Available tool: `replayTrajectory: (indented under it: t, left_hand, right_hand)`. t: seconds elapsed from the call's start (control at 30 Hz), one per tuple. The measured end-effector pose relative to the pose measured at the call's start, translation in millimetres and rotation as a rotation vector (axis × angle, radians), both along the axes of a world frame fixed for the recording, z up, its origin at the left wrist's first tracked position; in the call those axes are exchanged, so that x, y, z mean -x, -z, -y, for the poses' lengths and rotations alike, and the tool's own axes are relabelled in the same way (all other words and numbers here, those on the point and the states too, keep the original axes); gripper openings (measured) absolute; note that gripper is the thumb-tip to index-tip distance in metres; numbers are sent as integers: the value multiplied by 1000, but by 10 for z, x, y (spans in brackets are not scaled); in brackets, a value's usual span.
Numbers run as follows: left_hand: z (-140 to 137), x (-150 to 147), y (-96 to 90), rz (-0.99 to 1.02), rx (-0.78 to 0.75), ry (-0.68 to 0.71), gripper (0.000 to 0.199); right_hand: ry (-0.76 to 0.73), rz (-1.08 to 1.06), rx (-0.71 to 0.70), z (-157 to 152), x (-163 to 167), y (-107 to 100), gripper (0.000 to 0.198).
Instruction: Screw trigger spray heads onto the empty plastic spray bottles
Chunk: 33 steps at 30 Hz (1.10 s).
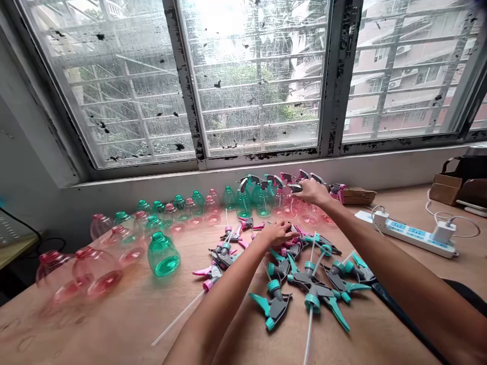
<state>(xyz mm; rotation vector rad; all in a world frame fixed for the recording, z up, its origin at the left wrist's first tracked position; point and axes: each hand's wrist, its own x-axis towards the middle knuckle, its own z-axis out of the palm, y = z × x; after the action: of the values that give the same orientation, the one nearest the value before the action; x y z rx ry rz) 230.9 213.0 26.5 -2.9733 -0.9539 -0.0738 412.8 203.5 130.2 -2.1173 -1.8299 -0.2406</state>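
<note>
The right hand (pixel 314 191) is held at the back of the desk (pixel 133 324), above pink bottles (pixel 309 217); its fingers appear to be curled closely about a grey spray head (pixel 296 187), though the grip is partly hidden by the hand itself. The left hand (pixel 279 234) is lowered over the loose trigger heads (pixel 279 306) strewn across the middle; its fingers are half bent and slightly spread, and whether anything is pinched beneath them cannot be told.

The fitted bottles (pixel 264 202) are packed close together by the window wall; if the right hand were pulled sideways, a neighbour could be caught and a whole run toppled. The loose heads are crossed over one another; if one were lifted sharply, others could be dragged along, and a white tube (pixel 177 319) could be bent or tugged out. An open green bottle (pixel 163 257) is left standing beside the left forearm; by a careless sweep it could be tipped.
</note>
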Motion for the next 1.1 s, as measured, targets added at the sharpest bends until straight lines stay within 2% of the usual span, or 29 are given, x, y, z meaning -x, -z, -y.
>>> replayTrajectory:
  t: [0.2,0.33,0.4,0.47,0.57,0.67,0.73,0.8,0.93,1.0,1.03,1.1]
  left_hand:
    - [284,222,-246,-53,53,-7,46]
    - [492,573,-510,-75,71,42,68]
    - [569,850,-685,-60,45,26,72]
    - [612,1194,-874,-27,-7,-28,68]
    - [631,1795,-1122,52,-131,-189,67]
    - [668,2407,-1227,127,-244,-392,63]
    - [744,2748,-1177,168,-303,-519,59]
    - [866,2990,-1033,208,-347,-627,57]
    - [1186,3168,-606,279,-402,-704,43]
    - [1340,3167,-418,337,-433,-697,36]
    - [1409,3162,-345,374,-451,-688,36]
    - [1530,3164,-240,460,-491,-675,47]
  right_hand:
    - [34,29,105,-261,118,15,28]
    - [65,30,138,-353,106,16,28]
    - [90,30,138,-374,88,20,29]
    - [113,29,128,-377,72,29,31]
    - [123,26,96,-333,54,39,38]
    - [114,27,43,-211,51,26,51]
    - [106,35,-11,-80,65,6,58]
    - [83,51,-78,95,101,-10,61]
    - [-27,79,-187,592,260,38,59]
    - [-170,13,-218,923,378,124,55]
    - [-263,-18,-183,1105,443,185,51]
    - [-443,-79,-110,1484,581,342,39]
